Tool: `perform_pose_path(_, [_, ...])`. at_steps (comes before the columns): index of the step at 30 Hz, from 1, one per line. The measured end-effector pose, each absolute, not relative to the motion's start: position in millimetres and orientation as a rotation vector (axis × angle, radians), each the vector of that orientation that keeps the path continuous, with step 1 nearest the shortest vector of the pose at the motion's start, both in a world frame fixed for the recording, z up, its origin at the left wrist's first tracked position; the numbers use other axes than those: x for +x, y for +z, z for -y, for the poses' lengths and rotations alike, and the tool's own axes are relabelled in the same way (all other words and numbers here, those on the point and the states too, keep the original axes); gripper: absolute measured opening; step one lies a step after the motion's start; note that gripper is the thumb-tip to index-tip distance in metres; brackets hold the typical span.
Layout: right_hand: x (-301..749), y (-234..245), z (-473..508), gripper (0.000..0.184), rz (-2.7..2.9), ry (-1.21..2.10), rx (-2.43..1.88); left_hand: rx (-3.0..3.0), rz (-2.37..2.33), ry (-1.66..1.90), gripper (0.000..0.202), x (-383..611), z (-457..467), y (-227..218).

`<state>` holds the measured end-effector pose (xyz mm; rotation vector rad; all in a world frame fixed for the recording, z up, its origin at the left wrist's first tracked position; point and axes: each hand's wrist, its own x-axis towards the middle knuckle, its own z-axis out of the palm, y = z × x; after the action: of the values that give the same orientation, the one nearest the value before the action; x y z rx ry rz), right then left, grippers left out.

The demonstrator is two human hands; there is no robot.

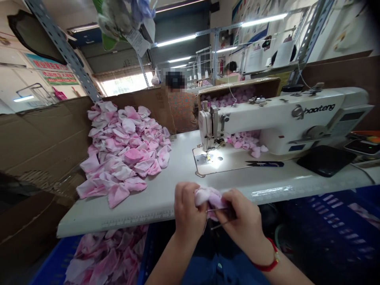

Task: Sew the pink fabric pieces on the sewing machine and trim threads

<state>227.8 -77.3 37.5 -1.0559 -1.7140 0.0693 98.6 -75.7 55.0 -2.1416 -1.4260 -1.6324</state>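
My left hand (187, 211) is closed around a small pink and white fabric piece (208, 196), held just in front of the table's near edge. My right hand (239, 219) pinches the same piece from the right and also grips a thin metal tool (221, 217), probably tweezers or snips, pointing left under the fabric. A red band circles my right wrist. Both hands sit below the needle area (208, 152) of the white sewing machine (282, 118).
A large heap of pink and white fabric pieces (124, 152) covers the table's left side. More lie behind the machine (243, 140) and in a blue crate (103, 257) below. Dark scissors (264, 163) and a black pad (326, 160) lie at right. Cardboard walls the table; another person sits beyond.
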Motion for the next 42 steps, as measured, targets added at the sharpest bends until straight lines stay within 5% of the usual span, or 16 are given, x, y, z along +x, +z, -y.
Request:
perform_pose_path(8, [236,43,71,0.020,1.545,0.031,-0.964,-2.815,1.620,-2.265,0.014,95,87,67])
perform_pose_path(11, [234,44,75,0.020,1.529,0.006,-0.926,-2.601,1.783,-2.590,0.014,97,88,67])
perform_pose_path(16, [238,43,90,0.019,1.751,0.156,-0.819,-2.408,1.628,-2.124,0.012,88,88,70])
perform_pose_path(21, [250,62,94,0.028,1.698,0.568,-0.835,-2.565,1.153,-1.792,0.031,78,94,77])
perform_pose_path(26, [246,73,89,0.008,1.675,0.827,-0.891,-2.650,1.316,-1.856,0.024,80,97,81])
perform_pose_path(33, [240,71,90,0.016,1.520,1.220,-0.843,-2.771,1.737,-2.117,0.014,80,97,90])
perform_pose_path(42, [241,66,92,0.007,1.623,1.018,-0.785,-2.853,1.548,-2.173,0.008,76,100,91])
